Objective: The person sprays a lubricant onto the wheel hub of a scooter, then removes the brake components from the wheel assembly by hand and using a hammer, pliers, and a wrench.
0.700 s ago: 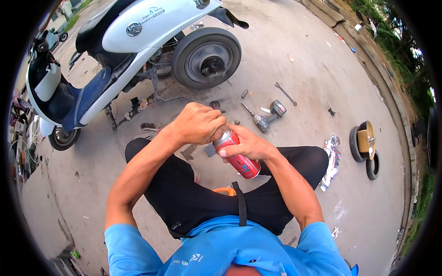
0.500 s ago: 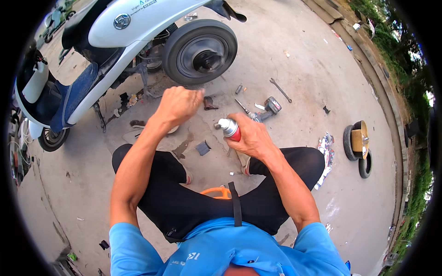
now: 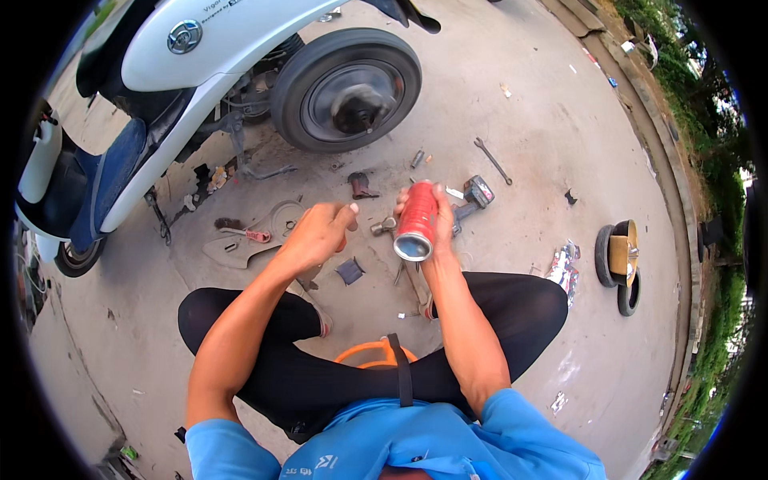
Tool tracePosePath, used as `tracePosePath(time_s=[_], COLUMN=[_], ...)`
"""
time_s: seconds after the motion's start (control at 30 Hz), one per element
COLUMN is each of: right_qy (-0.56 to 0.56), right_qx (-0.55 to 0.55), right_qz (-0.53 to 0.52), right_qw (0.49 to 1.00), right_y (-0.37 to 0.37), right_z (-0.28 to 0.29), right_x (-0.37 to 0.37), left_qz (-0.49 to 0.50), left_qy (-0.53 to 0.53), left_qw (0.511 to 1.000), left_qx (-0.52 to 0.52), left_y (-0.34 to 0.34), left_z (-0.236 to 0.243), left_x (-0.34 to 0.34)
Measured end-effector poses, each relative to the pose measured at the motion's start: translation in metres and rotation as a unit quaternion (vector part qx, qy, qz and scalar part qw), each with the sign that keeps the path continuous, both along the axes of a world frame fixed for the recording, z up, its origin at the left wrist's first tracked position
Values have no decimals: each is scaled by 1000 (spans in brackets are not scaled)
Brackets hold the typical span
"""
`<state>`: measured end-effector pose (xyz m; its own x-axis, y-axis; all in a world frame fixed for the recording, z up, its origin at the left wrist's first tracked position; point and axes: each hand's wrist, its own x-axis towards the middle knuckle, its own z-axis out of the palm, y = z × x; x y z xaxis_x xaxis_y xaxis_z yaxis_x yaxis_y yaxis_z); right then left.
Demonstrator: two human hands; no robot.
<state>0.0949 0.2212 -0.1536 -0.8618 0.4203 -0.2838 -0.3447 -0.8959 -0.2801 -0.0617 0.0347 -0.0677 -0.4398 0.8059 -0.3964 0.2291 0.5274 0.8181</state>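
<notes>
My right hand (image 3: 443, 228) is wrapped round a red spray can (image 3: 419, 212). The can is tilted, its hollow metal base facing me and its top pointing away and hidden. My left hand (image 3: 314, 234) hovers to the left of the can, its fingers curled closed; a small reddish bit shows by the fingertips, too unclear to name. Beyond both hands is the wheel (image 3: 288, 100) of a white electric scooter (image 3: 164, 56), its hub blurred. Neither hand touches the wheel.
On the ground lie a cordless power tool (image 3: 478, 190), a wrench (image 3: 493, 160), a socket (image 3: 418, 158), a red-handled brush (image 3: 254, 235) and a dark square patch (image 3: 350, 270). Small tyres (image 3: 606, 254) lie to the right. An orange seat (image 3: 370, 349) shows between my legs.
My right hand has tipped the can, so its base now shows instead of its white top. My left hand has drawn back from near the wheel, toward me.
</notes>
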Motion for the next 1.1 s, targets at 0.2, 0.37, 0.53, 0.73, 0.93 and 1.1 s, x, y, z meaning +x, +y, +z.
tracePosePath(time_s=[0.2,0.37,0.53,0.73,0.93,1.1], right_qy=[-267,-291,-314,-170,-148,-300], right_qx=[68,263,307,325,356,718], right_qz=[30,10,-76,-38,-18,-114], right_qw=[961,920,895,930,922,618], right_y=[-22,-41,-24,-40,-43,-17], right_z=[-51,-9,18,38,53,18], right_x=[19,-20,-17,-32,-45,-82], left_qz=[-82,-74,-160,-185,-179,-183], left_qy=[56,54,99,137,-135,179], left_qw=[989,993,977,971,972,963], left_qx=[-105,-71,-104,-59,-64,-78], left_y=[-5,-8,4,-1,3,0], left_z=[1,-5,1,-14,-7,-9], left_x=[3,-8,9,8,-8,2])
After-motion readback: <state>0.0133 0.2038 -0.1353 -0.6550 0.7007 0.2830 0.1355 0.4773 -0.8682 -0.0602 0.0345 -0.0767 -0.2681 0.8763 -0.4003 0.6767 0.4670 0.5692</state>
